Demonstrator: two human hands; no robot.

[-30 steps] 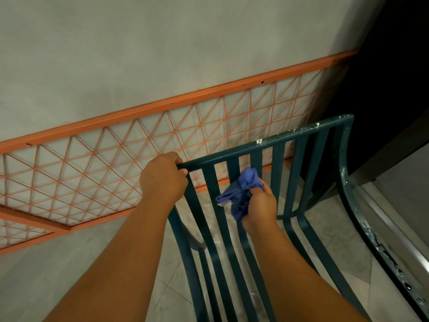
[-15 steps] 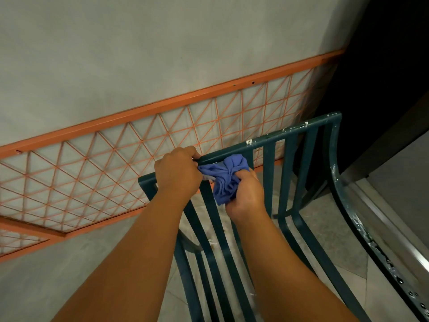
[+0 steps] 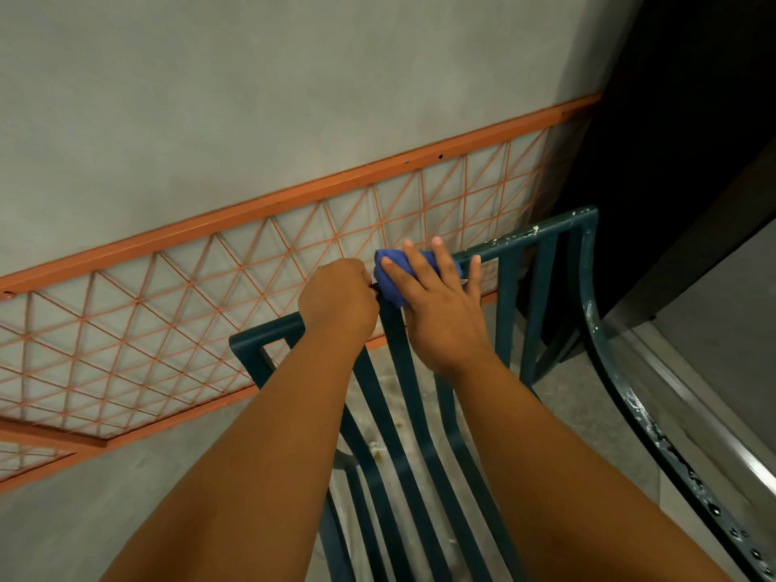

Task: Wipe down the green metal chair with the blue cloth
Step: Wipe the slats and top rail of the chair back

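The green metal chair (image 3: 546, 287) stood close to the wall, its slatted back facing the person and its top rail running from near left up to far right. The left hand (image 3: 338, 306) was clenched round that rail toward its left end, fingers curled over the top and steadying the frame. Just to its right, touching it or nearly so, the right hand (image 3: 441, 312) lay flat with its fingers spread and straight, pressing the blue cloth (image 3: 388, 283) onto the rail where a slat met it; the cloth was bunched under the palm, only its far and left edges showing.

The risks looked modest but real. With the fingers straight instead of curled, nothing pinned the cloth except downward pressure, so a fast stroke to the right could have left it behind or let it drop between the slats to the floor (image 3: 588, 413). The rail farther right carried pale flecks (image 3: 516, 235) that looked like chipped paint or dried residue; a rough edge there might have snagged the cloth or scraped a fingertip. The two hands sat so close that a stroke leftward would have run straight into the gripping knuckles. Pushing hard on the rail could also have tipped the chair toward the orange lattice panel (image 3: 210, 287) on the wall
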